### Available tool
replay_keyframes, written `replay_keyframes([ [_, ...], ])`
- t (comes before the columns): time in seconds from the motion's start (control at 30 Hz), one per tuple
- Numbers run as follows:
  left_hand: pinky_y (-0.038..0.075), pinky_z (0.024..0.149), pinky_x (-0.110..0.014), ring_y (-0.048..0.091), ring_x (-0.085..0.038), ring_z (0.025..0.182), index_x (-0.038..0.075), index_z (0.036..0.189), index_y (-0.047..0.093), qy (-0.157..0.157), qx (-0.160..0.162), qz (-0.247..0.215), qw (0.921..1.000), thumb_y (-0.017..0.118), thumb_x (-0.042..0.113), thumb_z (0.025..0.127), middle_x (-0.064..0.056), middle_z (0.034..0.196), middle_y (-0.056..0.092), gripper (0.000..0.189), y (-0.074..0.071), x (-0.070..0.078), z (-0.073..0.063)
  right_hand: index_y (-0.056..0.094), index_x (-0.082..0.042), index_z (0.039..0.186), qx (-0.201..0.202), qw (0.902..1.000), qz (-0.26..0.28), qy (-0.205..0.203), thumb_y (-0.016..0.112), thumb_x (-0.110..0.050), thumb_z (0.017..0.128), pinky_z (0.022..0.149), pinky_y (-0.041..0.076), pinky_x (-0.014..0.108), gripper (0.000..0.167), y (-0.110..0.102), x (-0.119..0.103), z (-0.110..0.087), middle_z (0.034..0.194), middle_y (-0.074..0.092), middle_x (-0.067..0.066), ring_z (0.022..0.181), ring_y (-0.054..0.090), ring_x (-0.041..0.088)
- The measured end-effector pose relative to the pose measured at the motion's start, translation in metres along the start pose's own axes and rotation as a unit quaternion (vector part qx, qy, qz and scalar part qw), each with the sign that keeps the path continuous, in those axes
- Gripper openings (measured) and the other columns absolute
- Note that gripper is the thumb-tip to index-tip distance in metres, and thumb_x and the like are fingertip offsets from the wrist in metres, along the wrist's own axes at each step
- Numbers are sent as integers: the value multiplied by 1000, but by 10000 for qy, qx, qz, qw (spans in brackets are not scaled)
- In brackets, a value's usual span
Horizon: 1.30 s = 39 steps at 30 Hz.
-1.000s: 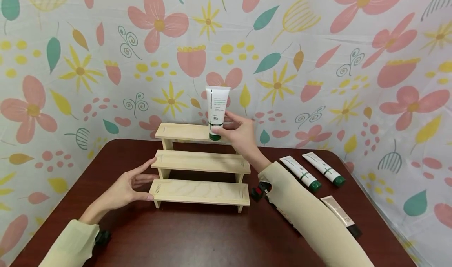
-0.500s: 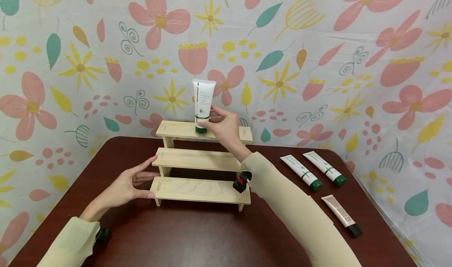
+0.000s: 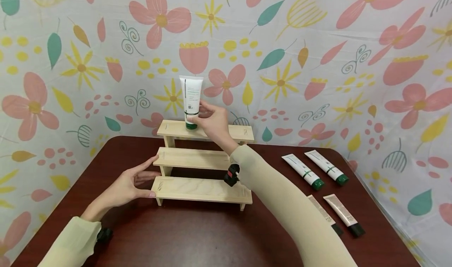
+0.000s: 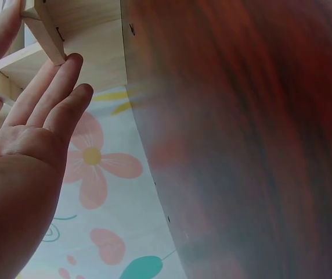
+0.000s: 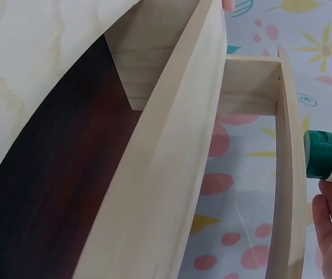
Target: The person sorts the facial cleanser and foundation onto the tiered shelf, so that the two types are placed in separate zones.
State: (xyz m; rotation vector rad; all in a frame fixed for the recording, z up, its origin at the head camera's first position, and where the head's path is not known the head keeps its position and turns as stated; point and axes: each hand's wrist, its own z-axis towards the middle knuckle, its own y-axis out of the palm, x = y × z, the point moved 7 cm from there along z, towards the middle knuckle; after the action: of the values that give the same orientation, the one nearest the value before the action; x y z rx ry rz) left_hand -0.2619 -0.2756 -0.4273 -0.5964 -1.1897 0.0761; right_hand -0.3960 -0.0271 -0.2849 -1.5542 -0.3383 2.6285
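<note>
A white squeeze tube (image 3: 192, 96) with a green cap stands upright, cap down, at the top step of a three-step wooden rack (image 3: 203, 188). My right hand (image 3: 213, 121) pinches it low down, between thumb and fingers. From the right wrist, the green cap (image 5: 320, 154) shows close over the edge of the top board, with fingertips beside it. My left hand (image 3: 123, 188) is at the rack's left side, fingers extended, thumb by the bottom step and fingertips by the middle one. In the left wrist view, the straight fingers (image 4: 61, 99) touch the wooden end of the rack.
Two white tubes with green caps, one nearer (image 3: 302, 172) and one farther (image 3: 326, 167), lie on the dark red table (image 3: 169, 235) at right. Two beige tubes with black caps lie before them, one (image 3: 343, 215) in full view, the other (image 3: 323, 212) partly behind the right sleeve. A flowered cloth (image 3: 226, 35) hangs behind.
My right hand has carried the white tube leftward along the top step, from right of its middle to left of it. My left hand has stayed at the rack's side.
</note>
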Motion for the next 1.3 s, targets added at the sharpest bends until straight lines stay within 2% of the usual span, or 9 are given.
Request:
replay_keyframes([
  [0.23, 52, 103, -35, 65, -32, 126, 23, 169, 29, 22, 33, 152, 9999, 95, 15, 79, -13, 132, 70, 112, -3, 0, 0, 68, -5, 140, -66, 9999, 61, -103, 93, -8, 81, 82, 60, 28, 64, 14, -4, 2, 110, 78, 8, 90, 76, 19],
  [0.37, 53, 102, -37, 66, -28, 125, 20, 169, 26, 128, 139, 231, 9996, 87, 11, 89, -15, 135, 69, 101, -4, 0, 1, 69, -5, 140, -141, 9998, 63, -137, 93, -7, 82, 81, 60, 28, 63, 20, -6, 1, 110, 77, 8, 90, 77, 17],
  [0.47, 54, 99, -33, 66, -27, 125, 15, 169, 25, 218, 252, 234, 9992, 77, 8, 98, -19, 142, 64, 88, -4, 1, 3, 68, -6, 141, -211, 9996, 5, -166, 92, -8, 83, 81, 60, 28, 64, 24, -7, 1, 112, 77, 9, 92, 77, 17],
  [0.63, 52, 95, -22, 64, -31, 127, 24, 169, 27, 116, 465, 391, 9981, 68, 13, 105, -19, 155, 51, 77, -7, 3, 10, 66, -8, 144, -160, 9997, -104, -168, 93, -9, 82, 79, 60, 29, 67, 28, -8, -1, 113, 77, 8, 91, 77, 16],
  [0.9, 51, 92, -18, 61, -37, 128, 33, 169, 22, 11, 926, 492, 9945, 63, 15, 108, -24, 149, 56, 76, -10, 8, 17, 65, -10, 145, -221, 9992, -85, -313, 91, -9, 84, 79, 60, 27, 66, 30, -2, -2, 115, 77, 10, 92, 77, 19],
  [0.97, 51, 92, -17, 62, -27, 128, 32, 169, 22, 63, 1015, 488, 9936, 62, 15, 109, -24, 148, 57, 75, -11, 10, 17, 65, -11, 145, -215, 9991, -94, -345, 91, -10, 84, 79, 61, 27, 66, 30, -1, -2, 115, 77, 11, 92, 77, 20],
  [1.13, 50, 92, -15, 62, -28, 128, 33, 169, 23, 121, 1116, 440, 9927, 62, 15, 109, -25, 142, 62, 74, -12, 11, 21, 66, -12, 145, -184, 9992, -58, -360, 91, -8, 84, 78, 61, 27, 66, 30, -1, -2, 115, 77, 10, 92, 77, 18],
  [1.2, 50, 92, -15, 60, -38, 129, 33, 169, 23, 99, 1123, 421, 9927, 62, 16, 109, -25, 142, 61, 74, -12, 11, 22, 66, -13, 145, -204, 9992, -59, -340, 91, -8, 84, 77, 61, 27, 66, 31, -1, -3, 114, 77, 10, 92, 77, 18],
  [1.3, 50, 92, -15, 62, -30, 128, 31, 169, 24, 83, 1123, 410, 9928, 62, 16, 109, -25, 144, 60, 73, -13, 10, 23, 66, -13, 145, -252, 9992, -106, -303, 90, -9, 85, 77, 61, 27, 65, 31, 0, -3, 115, 76, 9, 93, 77, 16],
])
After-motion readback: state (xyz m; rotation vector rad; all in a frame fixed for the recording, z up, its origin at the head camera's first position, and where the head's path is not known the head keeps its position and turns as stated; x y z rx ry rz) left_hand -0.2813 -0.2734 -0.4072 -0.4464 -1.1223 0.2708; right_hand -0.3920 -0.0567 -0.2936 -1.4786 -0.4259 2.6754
